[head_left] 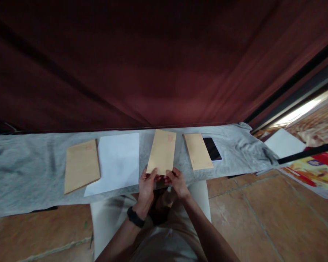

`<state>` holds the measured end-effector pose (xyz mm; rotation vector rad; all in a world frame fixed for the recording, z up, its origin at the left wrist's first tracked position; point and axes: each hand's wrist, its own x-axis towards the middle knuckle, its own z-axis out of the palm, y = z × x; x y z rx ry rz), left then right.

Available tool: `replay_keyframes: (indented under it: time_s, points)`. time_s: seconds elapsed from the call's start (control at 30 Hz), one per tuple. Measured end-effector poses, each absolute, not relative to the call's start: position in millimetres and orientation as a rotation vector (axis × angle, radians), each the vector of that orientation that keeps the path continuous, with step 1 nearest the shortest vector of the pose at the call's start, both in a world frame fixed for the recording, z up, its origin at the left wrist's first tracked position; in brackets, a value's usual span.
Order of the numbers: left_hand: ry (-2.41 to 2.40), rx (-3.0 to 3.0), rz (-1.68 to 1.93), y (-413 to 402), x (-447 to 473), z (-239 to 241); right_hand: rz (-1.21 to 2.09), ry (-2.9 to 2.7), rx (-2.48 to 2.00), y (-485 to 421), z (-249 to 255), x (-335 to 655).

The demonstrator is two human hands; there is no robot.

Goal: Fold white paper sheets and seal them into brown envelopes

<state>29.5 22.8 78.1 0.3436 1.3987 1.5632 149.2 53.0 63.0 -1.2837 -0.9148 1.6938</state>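
A brown envelope (162, 151) is held by its near end above the grey cloth (22, 163). My left hand (147, 185), with a black watch on its wrist, pinches the envelope's lower left corner. My right hand (177, 182) pinches its lower right corner. Both thumbs lie on top of the envelope. To the left lies a white sheet of paper (116, 162), and beyond it another brown envelope (81, 165). A third brown envelope (198, 151) lies to the right, beside a dark phone (212, 148).
A dark red curtain (153, 65) hangs behind the cloth-covered surface. Brown floor tiles (262, 218) lie to the right and left of my legs. At the far right are a white sheet (284, 143), a black bar (308, 152) and coloured printed material (314, 173).
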Motion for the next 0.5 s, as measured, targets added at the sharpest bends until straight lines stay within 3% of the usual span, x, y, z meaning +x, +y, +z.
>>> replay_keyframes:
  time_s: [0.3, 0.5]
  points:
    - [1.711, 0.792, 1.166, 30, 1, 67, 1.671, -1.002, -1.375, 64, 50, 160]
    - [1.811, 0.837, 0.914, 37, 2, 65, 1.462, -1.261, -1.464, 67, 43, 174]
